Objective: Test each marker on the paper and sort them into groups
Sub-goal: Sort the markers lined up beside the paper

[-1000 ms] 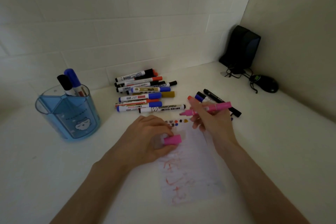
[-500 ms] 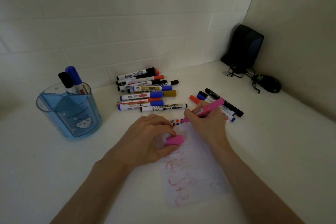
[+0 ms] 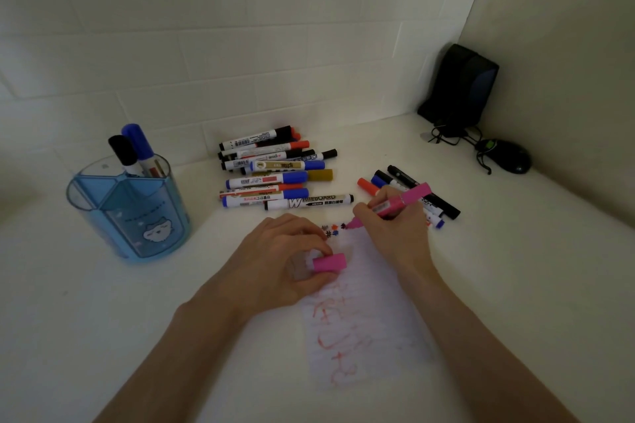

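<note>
Head cam's showing the blue holder [image 3: 130, 216] sitting left, marker pile [image 3: 275, 175] lying past the paper [image 3: 371, 302]'s top edge, left hand [image 3: 275, 261] pinching the pink cap [image 3: 330, 263], right hand [image 3: 395, 230] gripping the pink marker [image 3: 398, 204], tip sitting at that edge, smaller marker group [image 3: 443, 206] lying just right.

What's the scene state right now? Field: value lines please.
right hand: grips pink marker, tip at the top edge of the paper, beside the test marks
left hand: pinches pink cap, rests on paper
paper marks: red scribbles lower down
marker pile: capped, lying near the wall
marker group: a few, beyond right hand
holder: blue, black-capped and blue-capped markers standing in it
corner: mouse, black device
</note>
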Demonstrator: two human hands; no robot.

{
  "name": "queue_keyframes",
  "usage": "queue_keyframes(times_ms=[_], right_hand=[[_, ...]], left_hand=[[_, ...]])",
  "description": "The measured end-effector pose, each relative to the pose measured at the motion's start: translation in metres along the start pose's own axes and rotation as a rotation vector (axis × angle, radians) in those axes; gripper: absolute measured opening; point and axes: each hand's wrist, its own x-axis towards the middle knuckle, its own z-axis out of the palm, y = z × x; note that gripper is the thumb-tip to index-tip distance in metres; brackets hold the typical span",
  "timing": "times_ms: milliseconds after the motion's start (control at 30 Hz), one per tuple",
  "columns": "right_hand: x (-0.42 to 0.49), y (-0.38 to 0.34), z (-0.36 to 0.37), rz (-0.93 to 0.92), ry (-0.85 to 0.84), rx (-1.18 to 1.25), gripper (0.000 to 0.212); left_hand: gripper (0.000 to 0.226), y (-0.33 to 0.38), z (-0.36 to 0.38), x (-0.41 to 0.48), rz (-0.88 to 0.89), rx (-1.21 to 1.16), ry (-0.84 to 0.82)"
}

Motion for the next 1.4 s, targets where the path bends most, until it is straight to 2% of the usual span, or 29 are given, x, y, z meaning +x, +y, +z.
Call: queue_keyframes(times_ms=[133,300,400,667,833,1000,1233,1400], right_hand=[[-0.001,-0.007,-0.001,0.043,-0.006,0.110,0.035],[-0.003,-0.015,-0.010,0.118,-0.121,0.067,0.020],[-0.002,-0.016,-0.012,0.154,-0.117,-0.006,0.021],[-0.005,-0.015,-0.010,0.103,-0.179,-0.086,0.020],[0.000,-0.012,-0.011,0.071,-0.104,-0.064,0.013],[-0.002,-0.010,-0.008,0.085,-0.093,-0.063,0.035],[-0.003,-0.012,-0.002,0.071,-0.002,-0.111,0.041],[-0.001,-0.011,-0.003,0.110,-0.018,-0.099,0.039]], left_hand=[[0.043,-0.001,0.000,0.000,0.003,-0.006,-0.007],[0.045,-0.001,0.000,0.000,0.008,-0.004,-0.002],[0.044,0.000,-0.001,0.000,0.013,-0.014,0.004],[0.043,0.000,0.000,0.000,0.008,-0.011,0.006],[0.046,0.000,0.000,0.000,0.010,-0.014,-0.002],[0.045,-0.001,0.000,0.001,0.014,-0.021,0.005],[0.046,-0.001,0.000,0.001,0.004,-0.033,-0.003],[0.044,0.000,0.000,0.001,0.001,-0.024,-0.007]])
